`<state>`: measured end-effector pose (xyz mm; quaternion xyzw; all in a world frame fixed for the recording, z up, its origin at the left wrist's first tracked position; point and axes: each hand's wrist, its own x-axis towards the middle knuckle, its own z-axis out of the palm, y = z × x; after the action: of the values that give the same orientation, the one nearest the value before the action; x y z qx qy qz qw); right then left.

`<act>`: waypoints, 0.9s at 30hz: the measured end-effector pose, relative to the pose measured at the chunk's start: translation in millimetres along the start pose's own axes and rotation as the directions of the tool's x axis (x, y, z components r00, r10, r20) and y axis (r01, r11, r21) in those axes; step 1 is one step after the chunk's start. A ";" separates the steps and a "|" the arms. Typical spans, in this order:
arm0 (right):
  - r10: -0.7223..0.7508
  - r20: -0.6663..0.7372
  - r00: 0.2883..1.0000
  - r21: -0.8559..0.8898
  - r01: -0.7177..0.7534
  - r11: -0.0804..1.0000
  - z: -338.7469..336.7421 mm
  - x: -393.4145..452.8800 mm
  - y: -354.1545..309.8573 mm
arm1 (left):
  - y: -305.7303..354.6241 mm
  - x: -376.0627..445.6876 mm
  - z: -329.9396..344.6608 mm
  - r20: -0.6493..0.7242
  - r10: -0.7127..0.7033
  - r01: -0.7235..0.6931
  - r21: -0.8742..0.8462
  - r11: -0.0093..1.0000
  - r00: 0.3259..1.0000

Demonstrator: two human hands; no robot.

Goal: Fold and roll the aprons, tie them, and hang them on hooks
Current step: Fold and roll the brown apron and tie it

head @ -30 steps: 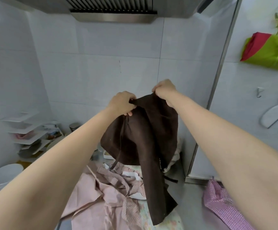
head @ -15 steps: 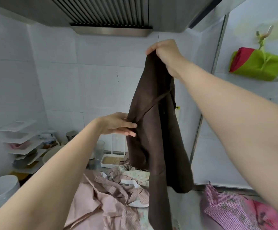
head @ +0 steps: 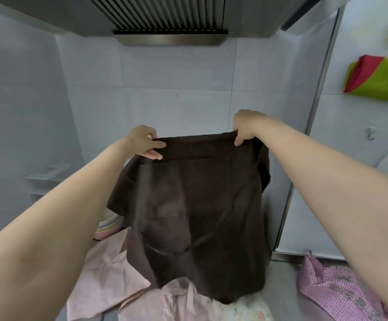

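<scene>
While a dark brown cloth apron (head: 197, 205) hangs spread at the centre of the view, the left hand (head: 142, 142) pinches its top edge at 10 o'clock and the right hand (head: 246, 126) pinches it at 1 o'clock, fingers curled over the hem. Folding looks barely begun; the next move likely calls for laying it flat on the pale pink fabric (head: 109, 281) below.

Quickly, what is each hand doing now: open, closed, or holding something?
Left hand: closed, pinching the top edge of the brown apron.
Right hand: closed, gripping the same top edge at the other corner.
</scene>
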<state>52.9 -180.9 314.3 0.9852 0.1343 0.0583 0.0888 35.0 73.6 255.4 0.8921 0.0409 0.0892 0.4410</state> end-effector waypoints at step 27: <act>-0.430 0.321 0.844 0.826 -0.026 0.564 97.2 -2.7 -115.7 | -124.3 46.8 26.7 -0.250 0.000 0.001 0.004 1.000 0.968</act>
<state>34.4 -87.4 197.0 0.8737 0.2350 -0.2709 -0.3288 86.9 135.4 146.5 0.8746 0.0965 0.2009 0.4306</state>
